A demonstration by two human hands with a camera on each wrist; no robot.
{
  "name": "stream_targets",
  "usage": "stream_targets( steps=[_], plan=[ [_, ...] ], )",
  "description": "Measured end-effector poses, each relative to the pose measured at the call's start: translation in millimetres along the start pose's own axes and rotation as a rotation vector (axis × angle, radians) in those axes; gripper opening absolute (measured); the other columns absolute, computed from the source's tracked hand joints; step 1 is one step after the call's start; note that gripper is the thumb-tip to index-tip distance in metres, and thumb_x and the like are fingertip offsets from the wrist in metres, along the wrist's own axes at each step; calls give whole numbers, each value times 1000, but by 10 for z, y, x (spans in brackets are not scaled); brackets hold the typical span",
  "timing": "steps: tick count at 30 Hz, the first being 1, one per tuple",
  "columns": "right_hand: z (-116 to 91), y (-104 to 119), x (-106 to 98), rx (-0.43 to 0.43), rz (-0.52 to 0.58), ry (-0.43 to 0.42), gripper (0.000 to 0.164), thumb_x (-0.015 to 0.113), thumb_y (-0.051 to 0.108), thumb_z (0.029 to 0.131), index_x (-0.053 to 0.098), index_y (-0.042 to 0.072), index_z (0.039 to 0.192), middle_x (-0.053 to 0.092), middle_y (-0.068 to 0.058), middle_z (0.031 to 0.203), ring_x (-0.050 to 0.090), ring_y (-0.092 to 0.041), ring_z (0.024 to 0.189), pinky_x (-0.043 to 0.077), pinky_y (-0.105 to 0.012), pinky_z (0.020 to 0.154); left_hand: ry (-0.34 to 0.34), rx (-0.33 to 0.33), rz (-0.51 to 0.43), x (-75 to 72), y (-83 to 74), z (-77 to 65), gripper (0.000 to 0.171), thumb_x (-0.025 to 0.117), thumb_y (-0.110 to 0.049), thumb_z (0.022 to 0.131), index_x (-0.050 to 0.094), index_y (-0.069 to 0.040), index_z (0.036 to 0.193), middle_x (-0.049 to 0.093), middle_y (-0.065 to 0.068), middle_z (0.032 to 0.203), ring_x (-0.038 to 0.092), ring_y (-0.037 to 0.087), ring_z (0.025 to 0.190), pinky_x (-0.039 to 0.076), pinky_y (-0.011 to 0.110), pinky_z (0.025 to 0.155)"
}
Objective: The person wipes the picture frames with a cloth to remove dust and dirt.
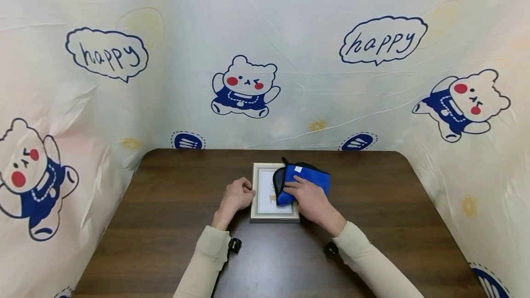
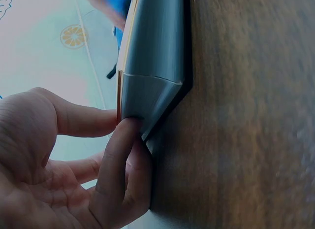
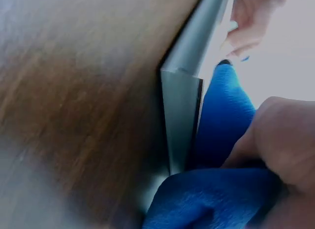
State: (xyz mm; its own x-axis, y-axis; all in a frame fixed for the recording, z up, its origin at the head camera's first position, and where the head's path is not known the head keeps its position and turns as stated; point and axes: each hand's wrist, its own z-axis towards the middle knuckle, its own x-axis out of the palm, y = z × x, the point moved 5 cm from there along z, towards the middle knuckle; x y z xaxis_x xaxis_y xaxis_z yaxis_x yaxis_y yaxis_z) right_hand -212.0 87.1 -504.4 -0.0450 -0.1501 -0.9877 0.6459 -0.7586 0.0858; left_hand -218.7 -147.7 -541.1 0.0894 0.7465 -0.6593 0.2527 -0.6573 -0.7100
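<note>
A picture frame [image 1: 275, 219] with a pale silvery border lies face up on the table, a small print behind its front. My left hand [image 1: 239, 194] pinches the frame's left edge, with the thumb at the upper rim and bent fingers low against the side [image 2: 155, 98]. A blue cloth [image 1: 316, 178] with black edging and a white tag covers the right part of the frame. My right hand [image 1: 308, 197] holds this cloth against the frame's face, fingers pointing left across it. In the right wrist view, the cloth [image 3: 182, 197] bunches beside the thumb and hangs past the frame's edge.
The dark wooden table [image 1: 165, 224] has rounded far corners. Behind it and at both sides hangs a pale curtain [image 1: 306, 95] printed with bears and the word happy. A small black device [image 1: 234, 245] is strapped at each wrist by the cream sleeves [image 1: 213, 247].
</note>
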Motion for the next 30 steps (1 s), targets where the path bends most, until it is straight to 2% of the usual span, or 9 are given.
stream_targets(
  steps=[4,7,11,16,20,24,26,27,30],
  plan=[
    [-19,-92,-90,87,200,-59,55,59,-10,90,72,14,138,68,-5,147,59,-32,143,56,-56,103,-1,-5,2,-14,6,-6,14,72,-22,98,68,-12,106,70,4,99,64,21,90,50,39,78],
    [-14,-124,-153,129,324,-111,58,57,-11,91,68,13,143,66,-8,149,61,-34,139,54,-57,107,-1,-13,2,-20,9,-9,14,72,-23,98,68,-12,106,70,5,98,63,22,89,49,38,78],
    [9,-109,-227,162,415,-171,60,56,-11,92,65,11,147,66,-11,148,65,-35,134,53,-57,108,5,-17,6,-8,9,-11,15,72,-24,99,68,-12,107,69,5,99,63,22,89,49,38,77],
    [71,18,-276,165,476,-195,58,55,-10,95,63,11,149,65,-12,149,66,-35,132,55,-57,105,7,-17,11,3,5,0,15,72,-24,99,68,-12,108,68,5,98,62,22,89,49,37,76],
    [126,193,-245,97,443,-204,59,56,-10,95,63,12,149,66,-10,149,66,-32,133,56,-54,104,7,-21,9,-4,11,14,15,73,-23,98,68,-12,108,68,4,96,63,21,87,49,36,74],
    [132,368,-128,3,316,-164,56,58,-7,96,65,15,147,68,-6,146,65,-31,134,60,-52,97,1,-11,4,-11,10,19,13,74,-18,95,69,-13,106,69,4,95,63,20,86,49,35,73],
    [120,437,-44,-33,239,-119,54,59,-5,97,67,17,145,68,-3,146,65,-30,135,63,-50,87,-3,-3,3,-11,9,18,11,74,-18,95,69,-14,104,70,3,94,64,20,86,49,35,74],
    [112,470,-2,-50,202,-90,54,60,-4,97,68,18,145,68,-2,146,64,-30,136,65,-47,78,-5,2,3,-14,10,18,10,74,-17,95,70,-14,104,70,3,94,64,20,87,50,35,75],
    [99,545,104,-94,80,-16,54,64,0,96,68,22,145,67,2,148,62,-28,139,59,-35,56,-4,5,-2,-28,14,15,10,74,-19,96,70,-14,103,71,3,94,65,19,87,51,36,76]
  ],
)
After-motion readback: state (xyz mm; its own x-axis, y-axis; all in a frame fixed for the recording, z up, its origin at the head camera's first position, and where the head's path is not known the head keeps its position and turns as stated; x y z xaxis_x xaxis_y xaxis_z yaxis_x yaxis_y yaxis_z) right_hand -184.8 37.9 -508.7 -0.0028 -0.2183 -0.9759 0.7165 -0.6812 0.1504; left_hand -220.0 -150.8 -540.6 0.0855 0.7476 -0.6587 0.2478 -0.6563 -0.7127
